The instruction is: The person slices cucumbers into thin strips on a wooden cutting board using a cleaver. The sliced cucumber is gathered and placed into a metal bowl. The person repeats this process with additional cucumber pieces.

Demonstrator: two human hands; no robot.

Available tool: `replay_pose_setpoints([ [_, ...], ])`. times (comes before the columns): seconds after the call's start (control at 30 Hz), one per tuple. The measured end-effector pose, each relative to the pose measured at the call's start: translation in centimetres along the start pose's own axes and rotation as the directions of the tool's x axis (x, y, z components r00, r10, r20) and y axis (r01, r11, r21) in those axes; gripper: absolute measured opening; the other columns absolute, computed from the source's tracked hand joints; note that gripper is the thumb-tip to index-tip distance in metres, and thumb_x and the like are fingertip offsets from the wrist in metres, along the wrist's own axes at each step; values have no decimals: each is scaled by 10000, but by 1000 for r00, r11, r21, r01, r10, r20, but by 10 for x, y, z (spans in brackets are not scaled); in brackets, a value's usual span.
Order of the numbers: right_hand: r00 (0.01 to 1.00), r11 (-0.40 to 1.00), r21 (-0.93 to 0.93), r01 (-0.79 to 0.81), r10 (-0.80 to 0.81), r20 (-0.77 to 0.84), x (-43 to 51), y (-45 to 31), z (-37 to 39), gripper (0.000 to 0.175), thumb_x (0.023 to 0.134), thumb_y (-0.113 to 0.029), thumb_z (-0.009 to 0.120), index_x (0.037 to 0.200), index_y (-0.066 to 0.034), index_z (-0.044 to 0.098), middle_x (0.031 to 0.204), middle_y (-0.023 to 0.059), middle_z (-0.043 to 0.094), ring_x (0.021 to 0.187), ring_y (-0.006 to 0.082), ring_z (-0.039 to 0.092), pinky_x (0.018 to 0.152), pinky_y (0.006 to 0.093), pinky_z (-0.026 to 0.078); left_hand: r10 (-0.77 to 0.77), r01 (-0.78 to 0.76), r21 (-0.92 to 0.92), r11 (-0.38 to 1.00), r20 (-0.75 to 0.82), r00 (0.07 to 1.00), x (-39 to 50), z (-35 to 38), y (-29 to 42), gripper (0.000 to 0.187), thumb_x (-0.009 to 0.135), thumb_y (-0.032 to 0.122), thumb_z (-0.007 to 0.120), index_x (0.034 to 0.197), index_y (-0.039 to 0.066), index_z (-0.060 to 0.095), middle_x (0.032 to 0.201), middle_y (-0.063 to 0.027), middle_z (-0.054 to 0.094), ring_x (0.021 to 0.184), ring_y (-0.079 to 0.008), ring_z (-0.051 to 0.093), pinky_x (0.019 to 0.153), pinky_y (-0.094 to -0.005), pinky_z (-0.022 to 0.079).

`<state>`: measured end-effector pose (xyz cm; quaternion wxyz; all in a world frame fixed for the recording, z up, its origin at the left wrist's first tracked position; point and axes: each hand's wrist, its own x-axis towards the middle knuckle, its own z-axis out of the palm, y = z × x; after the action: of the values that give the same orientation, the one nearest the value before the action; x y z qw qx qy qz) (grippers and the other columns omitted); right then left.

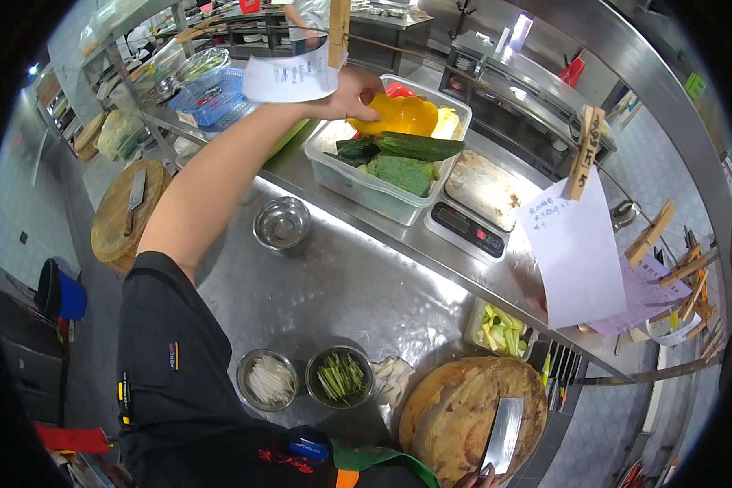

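Note:
With thumb and fingers, my left hand (349,96) grips a yellow bell pepper (405,116) at a plastic tub (366,194) on the raised steel shelf. Cucumbers (421,146), a broccoli head (399,172) and a red pepper (398,90) lie in the tub. At the bottom edge, my right hand (487,477) holds a cleaver (505,434) by its handle, mostly out of the picture; the blade lies over a round wooden chopping block (448,402). Left of the block stand a steel bowl of green strips (341,376) and a steel bowl of white shreds (268,379).
A digital scale (473,229) stands right of the tub. Paper slips (576,256) hang from clothespins. A steel bowl (281,224) stands on the worktop, a cloth (392,378) by the block, and a tub of cut celery (501,329) behind it. A second block (107,226) carries a cleaver.

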<state>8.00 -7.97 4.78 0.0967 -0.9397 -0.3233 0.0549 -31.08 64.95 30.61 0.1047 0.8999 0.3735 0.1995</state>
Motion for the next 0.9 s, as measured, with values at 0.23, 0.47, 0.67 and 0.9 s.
replay_pose_setpoints([
  [0.23,999,1000,1,19,-19,32,5,8,2,485,971,-310,669,1404,-97,621,1284,311,592,1158,506,578,980,552,494,-31,245,410,879,-463,886,-9,40,19,317,760,274,830,947,70,675,918,-102,722,892,-289,701,794,-403,538],
  [0.47,999,999,26,-27,25,45,0,13,8,561,946,-321,721,1462,-152,582,1397,270,566,1267,502,529,1071,561,442,51,-73,24,997,507,860,-19,1,28,475,678,60,827,1149,70,770,1160,-79,775,1114,-208,726,921,-335,567],
  [0.67,998,998,61,33,-30,-53,0,14,19,413,997,-180,633,1405,-124,603,1133,189,564,1004,424,594,859,470,495,-312,-34,413,910,737,600,20,22,32,597,612,69,899,1191,54,752,1074,-53,766,965,-176,703,833,-321,567],
  [0.9,984,984,116,133,-117,-133,-1,10,17,422,981,-177,650,1400,-139,610,1085,167,565,991,407,586,840,474,492,-97,71,66,995,625,774,-7,-8,18,538,676,126,875,1182,49,705,1050,-55,741,958,-168,665,826,-328,550],
])
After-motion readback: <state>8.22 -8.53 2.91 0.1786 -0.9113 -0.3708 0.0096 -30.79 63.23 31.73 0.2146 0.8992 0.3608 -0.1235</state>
